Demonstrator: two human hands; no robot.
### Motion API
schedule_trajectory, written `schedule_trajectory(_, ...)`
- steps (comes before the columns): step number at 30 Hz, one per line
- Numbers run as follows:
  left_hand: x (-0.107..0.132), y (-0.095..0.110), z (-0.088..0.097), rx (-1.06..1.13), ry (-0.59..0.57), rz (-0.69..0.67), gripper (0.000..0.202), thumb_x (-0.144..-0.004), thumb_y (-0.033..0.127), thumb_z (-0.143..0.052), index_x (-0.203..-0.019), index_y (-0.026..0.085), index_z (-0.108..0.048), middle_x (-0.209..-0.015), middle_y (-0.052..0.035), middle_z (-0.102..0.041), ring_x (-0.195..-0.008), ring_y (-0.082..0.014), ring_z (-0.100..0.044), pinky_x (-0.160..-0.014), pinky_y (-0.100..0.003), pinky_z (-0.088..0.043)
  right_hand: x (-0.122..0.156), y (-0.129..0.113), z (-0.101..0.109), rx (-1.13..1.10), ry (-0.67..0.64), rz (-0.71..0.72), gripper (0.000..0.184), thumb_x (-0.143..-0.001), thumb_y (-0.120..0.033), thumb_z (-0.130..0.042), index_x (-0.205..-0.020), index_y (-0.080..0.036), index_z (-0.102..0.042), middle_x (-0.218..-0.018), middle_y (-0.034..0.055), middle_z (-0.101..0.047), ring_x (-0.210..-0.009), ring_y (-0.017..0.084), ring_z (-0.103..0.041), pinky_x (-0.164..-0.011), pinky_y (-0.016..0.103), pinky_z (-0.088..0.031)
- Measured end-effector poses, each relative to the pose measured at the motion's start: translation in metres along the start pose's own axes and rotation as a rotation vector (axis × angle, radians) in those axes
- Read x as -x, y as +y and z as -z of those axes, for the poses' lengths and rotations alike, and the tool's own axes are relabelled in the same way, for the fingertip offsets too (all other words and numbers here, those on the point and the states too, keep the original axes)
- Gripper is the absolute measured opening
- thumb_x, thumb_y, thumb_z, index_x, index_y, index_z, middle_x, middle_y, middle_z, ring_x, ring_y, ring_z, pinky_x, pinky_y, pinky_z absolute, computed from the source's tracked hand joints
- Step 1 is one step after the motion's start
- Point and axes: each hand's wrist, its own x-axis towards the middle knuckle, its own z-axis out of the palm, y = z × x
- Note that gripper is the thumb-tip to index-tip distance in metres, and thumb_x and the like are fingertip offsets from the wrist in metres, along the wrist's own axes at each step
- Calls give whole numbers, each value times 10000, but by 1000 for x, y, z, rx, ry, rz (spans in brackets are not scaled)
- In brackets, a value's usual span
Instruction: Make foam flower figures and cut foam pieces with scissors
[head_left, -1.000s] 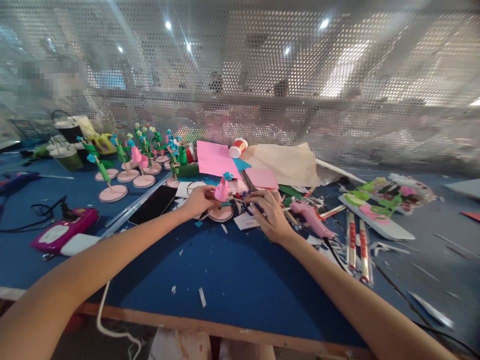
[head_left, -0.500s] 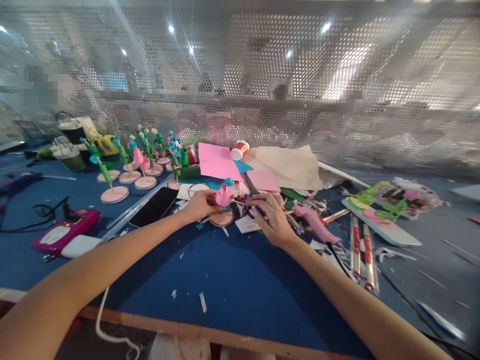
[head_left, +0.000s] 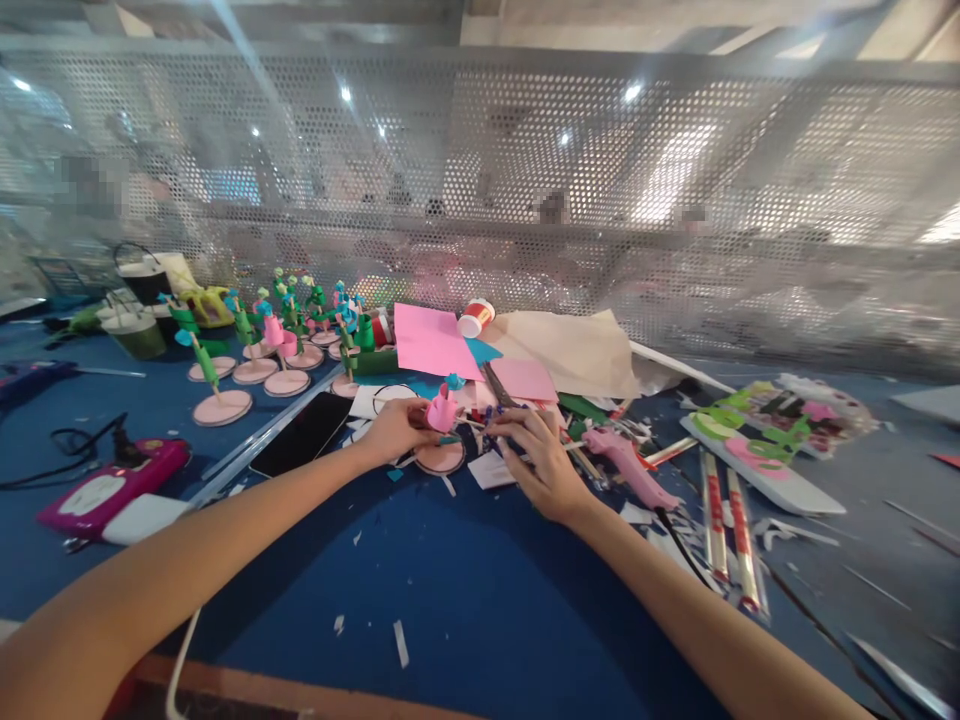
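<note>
My left hand (head_left: 397,432) is closed on a small pink paper roll (head_left: 441,410) with a blue paper flower (head_left: 455,382) at its top. Just below it lies a round pink base (head_left: 442,460), with a bit of teal at its edge. My right hand (head_left: 544,462) has its fingers bent and drawn together, close to the scissors (head_left: 496,385). A thin pale stick seems to run between the roll and my right fingertips; whether the fingers grip it, I cannot tell. The scissors' handles are partly hidden behind that hand.
Finished paper flowers on round bases (head_left: 223,407) stand at the left, by a phone (head_left: 300,433) and a magenta power strip (head_left: 112,490). Pink paper (head_left: 435,340) and a paper cup (head_left: 476,318) lie behind. At right are a pink glue gun (head_left: 630,468) and a white tray (head_left: 802,490).
The camera view has tilted up slightly, so the table sits lower in the picture. Both hands stay in nearly the same place, the left still on the pink paper roll.
</note>
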Motion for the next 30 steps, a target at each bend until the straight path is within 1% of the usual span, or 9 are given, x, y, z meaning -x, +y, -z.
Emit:
schedule_trajectory(3,0,2,0,13,0,12,420,-540,156,-785,-946,121,-683,-822,-68,-759,-790,-194,-711,-743,-307,-543,-1,1,0,8,3,18,264,-933,-221,-392,-1027,-215,-638,-1048,111,-605,-1027,260,-522,-894,471,-395)
schedule_trajectory(6,1,6,0,37,22,16,400,-529,142,-784,-915,126,-679,-817,-59,-759,-788,-191,-710,-745,-307,-544,-1,2,0,18,13,29,254,-932,-224,-394,-1022,-207,-631,-1038,113,-605,-1029,262,-521,-902,475,-388)
schedule_trajectory(10,1,9,-1,50,57,29,373,-523,88,-743,-886,132,-672,-778,-35,-751,-734,-173,-698,-664,-267,-529,0,3,-1,25,3,11,256,-928,-229,-397,-1026,-210,-633,-1039,110,-598,-1030,267,-515,-907,482,-384)
schedule_trajectory(14,0,8,-1,67,68,34,383,-525,71,-712,-900,130,-669,-742,-25,-741,-689,-169,-692,-600,-244,-510,1,2,-1,18,-2,-10,278,-933,-240,-392,-1046,-228,-646,-1050,109,-597,-1034,274,-501,-898,491,-383)
schedule_trajectory(20,-1,4,0,108,59,14,339,-526,86,-720,-859,132,-674,-700,-11,-728,-643,-145,-676,-605,-232,-514,-1,0,2,-7,2,9,286,-930,-233,-394,-1047,-229,-655,-1033,109,-615,-1022,270,-520,-893,489,-389)
schedule_trajectory(22,-1,3,0,102,59,4,331,-530,106,-736,-854,129,-671,-694,-13,-724,-638,-145,-674,-609,-239,-516,-2,-3,4,-35,-29,37,296,-927,-237,-395,-1080,-236,-648,-1060,104,-623,-1039,268,-529,-908,489,-387)
schedule_trajectory(26,-1,3,0,116,58,8,373,-524,146,-780,-877,121,-661,-723,-24,-725,-698,-163,-689,-664,-268,-531,-3,-12,6,-113,-146,171,346,-896,-234,-426,-1190,-229,-608,-1161,101,-630,-1057,268,-530,-930,493,-391)
schedule_trajectory(28,-1,4,-1,134,62,19,388,-513,157,-798,-873,121,-657,-746,-27,-728,-722,-166,-692,-697,-285,-537,-3,-15,6,-128,-196,200,348,-883,-231,-440,-1184,-216,-615,-1157,105,-640,-1054,270,-531,-932,491,-399)
schedule_trajectory(30,0,5,-1,145,67,25,384,-502,156,-808,-853,121,-655,-754,-25,-728,-731,-164,-689,-721,-292,-539,-3,-16,5,-136,-240,198,340,-882,-230,-439,-1164,-204,-627,-1145,113,-647,-1056,270,-538,-940,493,-399)
